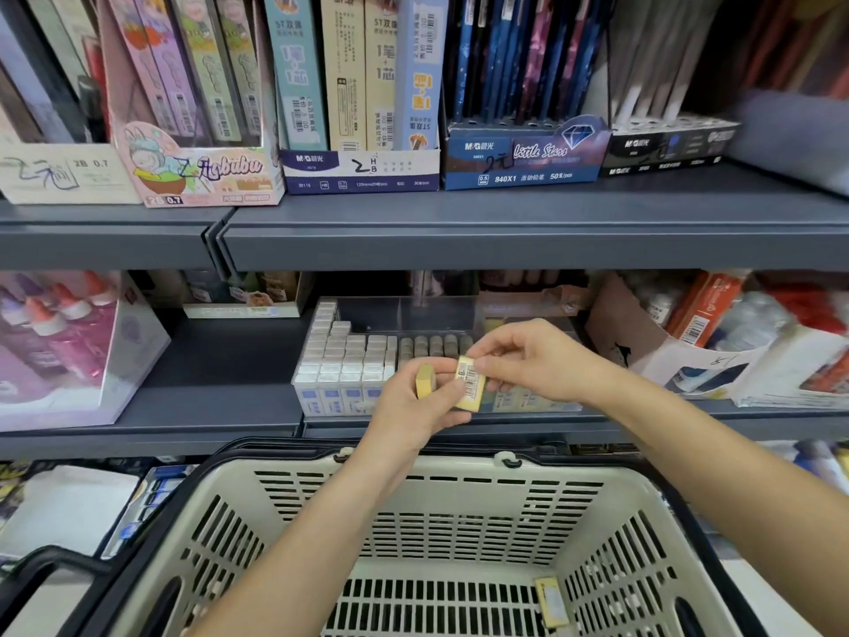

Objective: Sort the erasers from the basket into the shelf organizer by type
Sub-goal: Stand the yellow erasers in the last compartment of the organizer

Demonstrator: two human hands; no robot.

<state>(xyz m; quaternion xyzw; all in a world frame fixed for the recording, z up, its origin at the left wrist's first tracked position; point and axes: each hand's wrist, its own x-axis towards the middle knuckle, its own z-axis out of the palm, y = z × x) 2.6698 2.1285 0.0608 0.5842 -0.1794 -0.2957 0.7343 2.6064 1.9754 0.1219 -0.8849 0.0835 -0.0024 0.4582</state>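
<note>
Holding two small yellow erasers above the basket (294, 512), both hands meet in front of the clear plastic organizer (436, 314) on the grey metal shelf (220, 360). The left hand (413, 406) pinches a plain block-shaped eraser (425, 381); the right hand (537, 360) has its fingers closed on a wrapped eraser (471, 383) with a barcode label, the two erasers just beside each other. White erasers (349, 360) pack the organizer's left compartment, grey ones (434, 347) stand in the middle. One more yellow eraser (551, 602) lies on the slotted cream basket's floor, which has ample bare room around it
</note>
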